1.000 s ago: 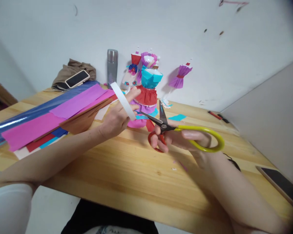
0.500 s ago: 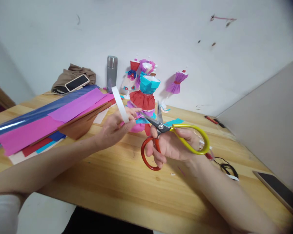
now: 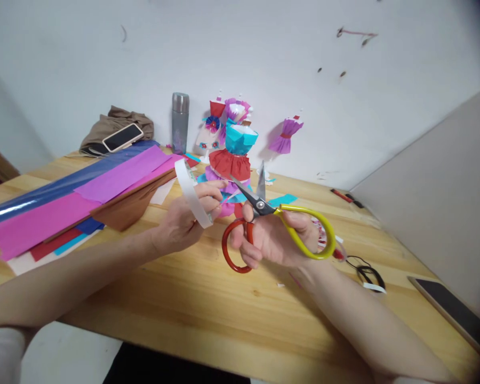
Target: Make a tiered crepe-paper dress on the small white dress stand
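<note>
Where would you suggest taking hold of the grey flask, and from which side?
I would wrap a hand around the grey flask at mid-body, below its shiny cap, coming from the front. It stands upright and looks cylindrical, so a level grip should suit; the wall is behind it and the red-topped paper dress close on its right.

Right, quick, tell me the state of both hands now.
Left hand: holding a white, ring-shaped roll of tape.
Right hand: holding metal scissors with one red and one yellow handle, blades open.
</note>
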The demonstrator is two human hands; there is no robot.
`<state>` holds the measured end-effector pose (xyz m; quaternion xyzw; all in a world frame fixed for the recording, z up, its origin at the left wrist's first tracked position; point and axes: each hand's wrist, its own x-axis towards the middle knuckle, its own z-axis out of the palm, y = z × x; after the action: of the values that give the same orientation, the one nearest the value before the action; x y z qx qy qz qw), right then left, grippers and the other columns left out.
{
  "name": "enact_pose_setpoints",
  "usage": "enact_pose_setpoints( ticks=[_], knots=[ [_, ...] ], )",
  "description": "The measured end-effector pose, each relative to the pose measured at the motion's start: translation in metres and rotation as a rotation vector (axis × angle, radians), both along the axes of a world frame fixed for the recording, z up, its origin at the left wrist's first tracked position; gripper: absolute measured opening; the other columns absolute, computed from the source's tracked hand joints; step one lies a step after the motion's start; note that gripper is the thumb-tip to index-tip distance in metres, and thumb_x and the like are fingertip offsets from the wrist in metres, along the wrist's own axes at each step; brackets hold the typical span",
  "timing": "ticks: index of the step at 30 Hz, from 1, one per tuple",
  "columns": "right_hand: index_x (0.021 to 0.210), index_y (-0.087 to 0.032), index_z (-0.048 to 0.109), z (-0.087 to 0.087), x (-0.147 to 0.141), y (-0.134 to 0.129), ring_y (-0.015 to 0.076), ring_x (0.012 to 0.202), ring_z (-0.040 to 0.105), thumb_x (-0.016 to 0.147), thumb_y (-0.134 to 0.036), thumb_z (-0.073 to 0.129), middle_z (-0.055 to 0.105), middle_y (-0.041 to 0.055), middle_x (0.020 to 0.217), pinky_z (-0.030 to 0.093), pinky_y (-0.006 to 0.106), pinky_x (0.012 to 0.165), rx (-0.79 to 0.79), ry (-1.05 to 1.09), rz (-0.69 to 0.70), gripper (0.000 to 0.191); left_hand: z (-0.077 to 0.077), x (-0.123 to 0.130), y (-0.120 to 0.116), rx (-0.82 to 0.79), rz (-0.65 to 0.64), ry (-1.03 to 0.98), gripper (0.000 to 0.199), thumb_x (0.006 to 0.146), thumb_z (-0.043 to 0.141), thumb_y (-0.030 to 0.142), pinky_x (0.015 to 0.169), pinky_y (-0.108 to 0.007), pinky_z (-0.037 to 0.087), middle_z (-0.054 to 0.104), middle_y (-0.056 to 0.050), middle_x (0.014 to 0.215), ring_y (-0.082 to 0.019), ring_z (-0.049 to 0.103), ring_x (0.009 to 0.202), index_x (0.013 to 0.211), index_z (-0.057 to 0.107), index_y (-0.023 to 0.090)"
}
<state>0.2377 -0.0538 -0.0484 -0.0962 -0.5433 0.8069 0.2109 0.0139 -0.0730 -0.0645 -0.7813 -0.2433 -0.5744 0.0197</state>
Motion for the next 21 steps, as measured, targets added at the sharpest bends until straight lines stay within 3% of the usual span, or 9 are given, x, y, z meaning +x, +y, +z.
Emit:
enact_pose_setpoints(
  ticks=[6,9,11,13,17,21],
  knots=[
    [0.09,-0.028,0.03,0.003,0.01,0.001,0.0103,0.04,0.041,0.076,-0.066,0.057,0.066,0.0016,0.07,0.038,0.025,0.043,0.005,0.129,0.106,0.049,-0.006,-0.007,0.01,-0.235,0.073,-0.016,0.026,0.096,0.052,0.027,0.093,-0.037,0.057,0.072,-0.006,0.091,-0.023,0.071,0.105,0.072,0.06,0.02],
    [0.089,-0.026,0.033,0.015,0.019,0.004,0.0092,0.042,0.045,0.086,-0.06,0.052,0.07,0.0058,0.08,0.038,0.024,0.045,0.089,0.186,0.267,0.039,-0.008,-0.009,0.013,-0.345,0.132,-0.071,0.029,0.095,0.053,0.031,0.09,-0.038,0.057,0.072,-0.006,0.089,-0.022,0.071,0.094,0.07,0.061,0.019],
    [0.094,-0.025,0.04,0.022,0.023,0.006,0.0108,0.048,0.051,0.09,-0.057,0.052,0.072,0.01,0.089,0.042,0.026,0.05,0.159,0.09,0.33,0.035,-0.007,-0.008,0.012,-0.361,0.115,-0.1,0.029,0.095,0.054,0.032,0.09,-0.038,0.057,0.071,-0.006,0.088,-0.021,0.07,0.092,0.069,0.062,0.019],
    [0.102,-0.022,0.045,0.026,0.025,0.008,0.0131,0.055,0.056,0.089,-0.058,0.055,0.072,0.0127,0.096,0.046,0.031,0.057,0.274,-0.044,0.273,0.04,-0.005,-0.007,0.009,-0.356,0.075,-0.115,0.029,0.095,0.055,0.032,0.09,-0.038,0.056,0.071,-0.006,0.087,-0.021,0.069,0.091,0.07,0.062,0.019],
    [0.11,-0.018,0.05,0.024,0.023,0.011,0.0134,0.062,0.055,0.086,-0.063,0.06,0.068,0.0117,0.099,0.045,0.032,0.062,0.546,-0.209,-0.007,0.052,-0.003,-0.006,0.007,-0.37,0.057,-0.192,0.032,0.096,0.055,0.037,0.094,-0.04,0.056,0.07,-0.006,0.086,-0.021,0.069,0.091,0.071,0.063,0.02],
    [0.109,-0.021,0.05,0.026,0.019,0.009,0.0128,0.063,0.054,0.09,-0.07,0.054,0.065,0.0086,0.097,0.045,0.03,0.06,0.664,-0.335,-0.088,0.053,-0.003,-0.006,0.008,-0.392,-0.019,-0.316,0.029,0.096,0.055,0.036,0.103,-0.045,0.055,0.07,-0.005,0.083,-0.021,0.07,0.093,0.073,0.063,0.02]
  ],
)
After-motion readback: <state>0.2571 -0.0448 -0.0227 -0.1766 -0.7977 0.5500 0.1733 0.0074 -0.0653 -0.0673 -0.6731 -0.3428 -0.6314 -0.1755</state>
